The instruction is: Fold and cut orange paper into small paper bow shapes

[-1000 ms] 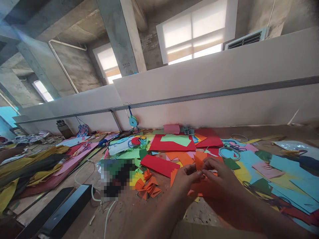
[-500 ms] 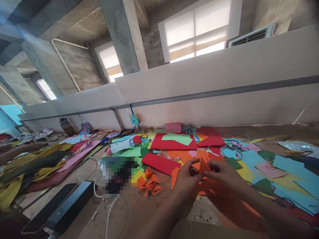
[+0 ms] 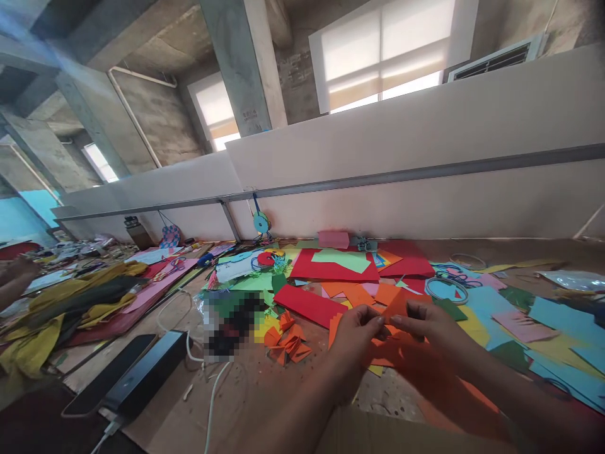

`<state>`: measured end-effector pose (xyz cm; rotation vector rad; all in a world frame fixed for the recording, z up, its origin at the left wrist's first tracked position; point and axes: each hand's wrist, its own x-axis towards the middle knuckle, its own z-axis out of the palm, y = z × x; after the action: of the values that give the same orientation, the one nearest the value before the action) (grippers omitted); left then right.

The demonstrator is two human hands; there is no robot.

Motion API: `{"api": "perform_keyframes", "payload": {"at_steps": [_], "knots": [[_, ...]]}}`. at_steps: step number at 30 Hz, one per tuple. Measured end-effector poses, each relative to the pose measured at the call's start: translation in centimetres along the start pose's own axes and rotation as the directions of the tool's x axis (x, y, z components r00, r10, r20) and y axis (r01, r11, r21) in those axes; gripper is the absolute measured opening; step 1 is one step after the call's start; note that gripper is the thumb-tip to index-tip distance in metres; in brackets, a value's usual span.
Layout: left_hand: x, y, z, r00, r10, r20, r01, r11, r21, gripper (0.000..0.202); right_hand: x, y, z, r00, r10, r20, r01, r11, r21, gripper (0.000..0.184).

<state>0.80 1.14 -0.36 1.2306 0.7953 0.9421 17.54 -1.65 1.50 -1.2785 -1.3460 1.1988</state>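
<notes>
Between my hands is a piece of folded orange paper (image 3: 394, 306), pinched from both sides above the table. My left hand (image 3: 358, 328) grips its left side with thumb and fingertips. On the other side, my right hand (image 3: 423, 321) holds it between thumb and curled fingers. The lower part of the paper is partly hidden by my fingers. Several folded orange paper pieces (image 3: 286, 340) lie in a small heap left of my left hand. Loose orange sheets (image 3: 358, 294) spread behind my hands. A red paper strip (image 3: 307, 305) lies just beyond them.
A black box-shaped device (image 3: 146, 372) with a white cable (image 3: 212, 403) sits at the front left. Blue sheets (image 3: 558, 318) lie to the right, near a light ring (image 3: 447, 291). Mustard cloth (image 3: 101, 290) covers the left side. Another person's hand (image 3: 17, 272) shows at the far left.
My fingertips have come closer together on the orange paper, which now leans more to the right. The view has shifted slightly left, and another person's hand shows at the left edge.
</notes>
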Motion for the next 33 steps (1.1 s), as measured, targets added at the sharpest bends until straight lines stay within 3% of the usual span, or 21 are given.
{"api": "perform_keyframes", "payload": {"at_steps": [8, 15, 24, 33], "knots": [[-0.9, -0.3, 0.8, 0.996, -0.086, -0.011, 0.084, 0.989, -0.121, 0.029, -0.3, -0.2, 0.3, 0.999, 0.018, -0.035, -0.018, 1.0, 0.004, 0.033], [-0.9, -0.9, 0.8, 0.999, -0.025, -0.02, 0.022, 0.994, -0.103, 0.021, -0.2, 0.2, 0.2, 0.998, 0.035, -0.043, -0.034, 0.999, 0.02, 0.034], [-0.8, 0.3, 0.8, 1.0, 0.015, 0.013, -0.013, 0.993, -0.114, 0.036, 0.4, 1.7, 0.3, 0.997, 0.009, -0.076, 0.008, 0.975, 0.223, 0.033], [-0.3, 0.0, 0.6, 0.996, 0.085, -0.004, -0.085, 0.99, -0.112, 0.037, 0.1, 1.3, 0.2, 0.999, -0.005, -0.049, 0.016, 0.974, 0.228, 0.031]]}}
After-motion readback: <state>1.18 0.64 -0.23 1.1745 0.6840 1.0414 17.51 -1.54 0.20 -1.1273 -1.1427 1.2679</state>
